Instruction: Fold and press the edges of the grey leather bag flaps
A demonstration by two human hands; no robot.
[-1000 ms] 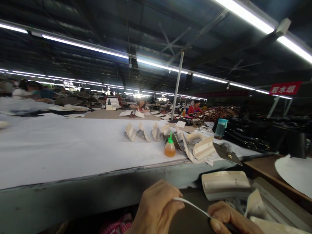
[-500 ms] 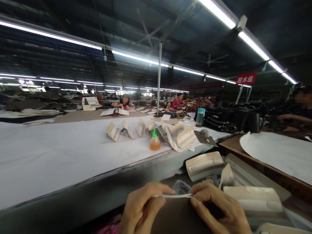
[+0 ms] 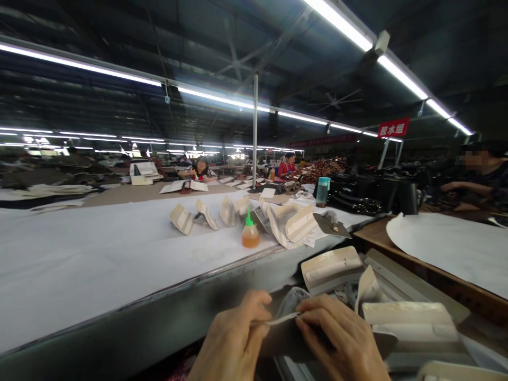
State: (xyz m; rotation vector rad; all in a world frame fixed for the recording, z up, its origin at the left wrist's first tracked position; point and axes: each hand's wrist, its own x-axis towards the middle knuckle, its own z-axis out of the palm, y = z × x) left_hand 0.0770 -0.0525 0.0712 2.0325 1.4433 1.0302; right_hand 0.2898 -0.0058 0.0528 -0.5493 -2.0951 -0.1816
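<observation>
Low in the head view, my left hand [image 3: 234, 344] and my right hand [image 3: 341, 338] both pinch a thin white strip [image 3: 282, 318] that lies along the top edge of a dark leather piece [image 3: 286, 338]. The two hands sit close together, fingers closed on the strip. Just past my right hand lie cream-coloured padded pieces [image 3: 331, 267], one of them [image 3: 408, 320] right beside that hand.
A long belt covered in white [image 3: 99, 254] runs across in front of me. On it stand a small orange glue bottle with a green tip [image 3: 250, 234], several folded cream pieces [image 3: 296, 225] and a teal cup [image 3: 323, 190]. A wooden table with white sheet [image 3: 448, 246] is at right. Other people work behind.
My hands have come closer together along the strip, and the strip now lies on the dark piece. The view has swung to the right and a little downward.
</observation>
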